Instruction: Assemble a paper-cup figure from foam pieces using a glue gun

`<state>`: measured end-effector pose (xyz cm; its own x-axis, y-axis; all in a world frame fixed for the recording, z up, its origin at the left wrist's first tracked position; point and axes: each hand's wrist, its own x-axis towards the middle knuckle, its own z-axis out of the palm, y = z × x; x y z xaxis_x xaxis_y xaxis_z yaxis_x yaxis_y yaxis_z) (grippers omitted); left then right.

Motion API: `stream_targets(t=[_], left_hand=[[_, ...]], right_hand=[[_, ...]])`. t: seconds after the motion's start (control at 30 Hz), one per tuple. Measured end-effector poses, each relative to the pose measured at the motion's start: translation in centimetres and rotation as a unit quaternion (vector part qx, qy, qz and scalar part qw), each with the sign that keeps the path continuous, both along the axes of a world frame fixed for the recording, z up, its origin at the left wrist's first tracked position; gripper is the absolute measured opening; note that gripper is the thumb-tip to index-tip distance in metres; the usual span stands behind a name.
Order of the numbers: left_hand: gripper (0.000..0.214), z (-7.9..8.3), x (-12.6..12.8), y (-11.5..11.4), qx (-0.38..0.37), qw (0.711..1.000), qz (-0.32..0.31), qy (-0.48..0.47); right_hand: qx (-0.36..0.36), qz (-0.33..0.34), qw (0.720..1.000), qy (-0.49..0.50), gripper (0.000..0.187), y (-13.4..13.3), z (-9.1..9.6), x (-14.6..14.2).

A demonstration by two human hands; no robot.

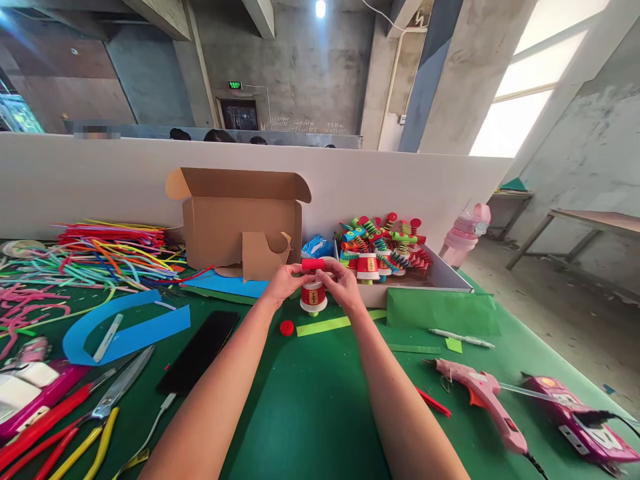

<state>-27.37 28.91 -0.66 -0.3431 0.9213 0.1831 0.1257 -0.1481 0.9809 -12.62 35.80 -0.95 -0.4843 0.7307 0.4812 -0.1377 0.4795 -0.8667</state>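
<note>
Both my hands meet over the middle of the green table (310, 400). My left hand (284, 281) and my right hand (341, 283) pinch the two ends of a short red roll (313, 264) held level. Just below the roll, between my hands, stands a small red-and-white paper cup craft (313, 295) with a white base. A red round cap (287, 327) lies on the table by my left wrist. A light green paper strip (330, 325) lies under my right wrist.
An open cardboard box (240, 220) stands behind my hands. A white tray (445, 273) holds several finished colourful crafts (383, 247). Pipe cleaners (100, 257), blue paper (125, 330), a black phone (200, 350), scissors (107, 400) lie left. Pink glue guns (480, 393) and green paper (443, 312) lie right.
</note>
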Motion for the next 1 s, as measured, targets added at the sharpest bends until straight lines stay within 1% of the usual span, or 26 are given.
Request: stream_targets(t=[0.13, 0.27, 0.37, 0.47, 0.53, 0.63, 0.7, 0.8, 0.87, 0.9, 1.0], left_hand=[[0.050, 0.5, -0.1, -0.3, -0.010, 1.000, -0.004, 0.012], [0.051, 1.5, -1.2, -1.2, -0.030, 0.998, -0.025, 0.039], [0.054, 2.3, -2.4, -2.0, -0.037, 0.997, -0.023, 0.066], [0.055, 2.9, -3.5, -2.6, -0.015, 0.999, 0.009, 0.047], [0.053, 3.4, -4.0, -2.8, 0.027, 0.998, 0.055, 0.032], [0.049, 4.1, -4.5, -3.0, 0.098, 0.987, 0.128, 0.022], [0.047, 4.5, -4.6, -3.2, 0.119, 0.982, 0.144, 0.015], [0.046, 5.2, -4.2, -3.8, 0.114, 0.983, 0.142, 0.028], [0.044, 5.6, -3.6, -4.4, 0.112, 0.981, 0.151, 0.048], [0.044, 5.7, -3.3, -4.8, 0.110, 0.979, 0.162, 0.060], [0.046, 5.3, -2.0, -6.1, 0.094, 0.970, 0.204, 0.095]], right_hand=[[-0.059, 0.009, 0.997, 0.046, 0.033, 0.0, 0.5, 0.3], [-0.121, -0.028, 0.987, 0.103, 0.038, 0.4, 0.7, 0.5], [-0.135, -0.051, 0.981, 0.126, 0.039, 0.7, 1.0, 0.7], [-0.124, -0.059, 0.980, 0.141, 0.038, 0.6, 1.7, 0.9], [-0.100, -0.076, 0.980, 0.156, 0.037, 0.4, 2.5, 1.2], [-0.066, -0.118, 0.974, 0.182, 0.033, -0.3, 4.0, 1.8], [-0.049, -0.127, 0.973, 0.184, 0.032, -1.0, 5.1, 2.6], [-0.030, -0.123, 0.980, 0.156, 0.031, -2.1, 6.0, 4.1], [-0.030, -0.128, 0.981, 0.141, 0.032, -3.1, 5.7, 5.2], [-0.033, -0.133, 0.981, 0.134, 0.032, -3.7, 5.1, 5.7], [-0.037, -0.159, 0.982, 0.095, 0.034, -5.8, 2.3, 6.6]])
